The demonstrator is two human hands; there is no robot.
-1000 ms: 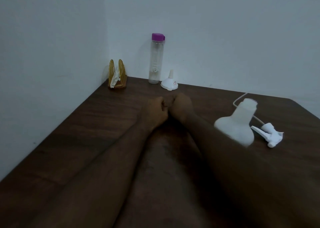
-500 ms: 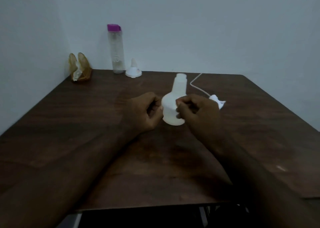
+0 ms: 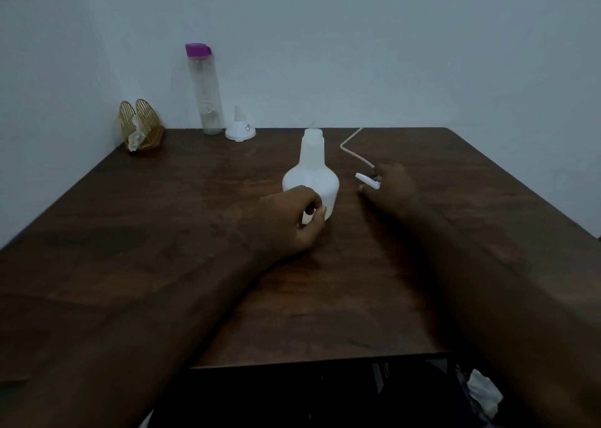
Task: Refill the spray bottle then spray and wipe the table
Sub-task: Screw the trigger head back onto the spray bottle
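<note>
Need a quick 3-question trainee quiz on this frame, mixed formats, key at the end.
1. True or false: the spray bottle stands upright with its neck open.
2. Which hand is at the trigger head? A) left hand B) right hand
3. Fill in: the white funnel sits mouth-down beside the clear ___ with the purple cap.

Key: 1 true; 2 B; 3 water bottle.

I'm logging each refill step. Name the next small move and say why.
Probably fetch the funnel. The spray bottle stands upright with its neck open, the left hand steadying its base. The right hand rests on the spray head, lying on the table, so the funnel is needed before pouring.
</note>
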